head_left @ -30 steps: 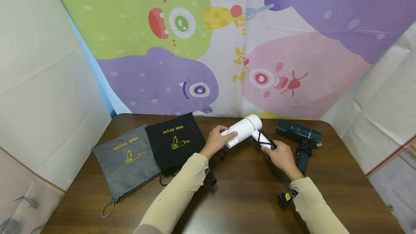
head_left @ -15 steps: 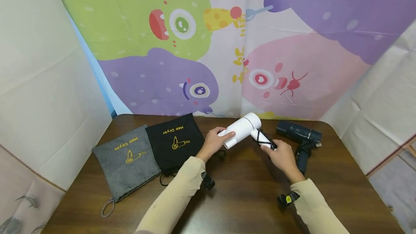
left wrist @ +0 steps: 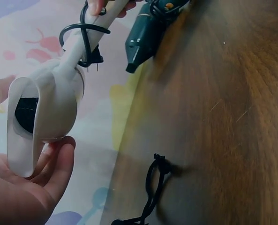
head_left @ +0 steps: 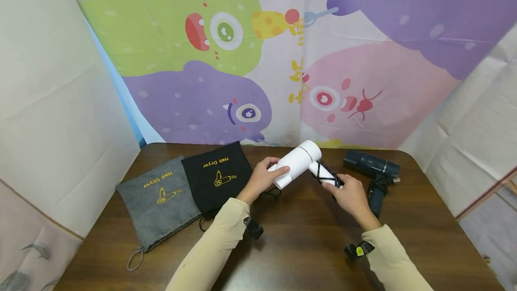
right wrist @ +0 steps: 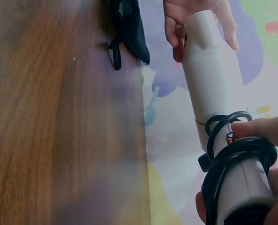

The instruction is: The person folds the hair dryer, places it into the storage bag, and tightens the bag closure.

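Observation:
A white hair dryer (head_left: 298,160) is held up above the table between both hands. My left hand (head_left: 262,178) grips its nozzle end, thumb on top; in the left wrist view the flat nozzle (left wrist: 21,157) sits between thumb and fingers. My right hand (head_left: 350,194) holds the handle, around which a black cord (right wrist: 239,152) is wound. The right thumb presses on the handle near the cord in the right wrist view. Beside the right hand lies a dark hair dryer (head_left: 369,164) with its own cord wrapped about its handle.
Left of the hands, a black drawstring pouch (head_left: 218,183) printed "Hair Dryer" lies flat against a grey drawstring pouch (head_left: 161,199) on the brown wooden table (head_left: 299,246). Behind the table's far edge hangs a cartoon-printed cloth (head_left: 278,80).
The white hair dryer's barrel has shifted slightly left and tilted a little more steeply. My left hand has moved left with it; the right hand has barely moved.

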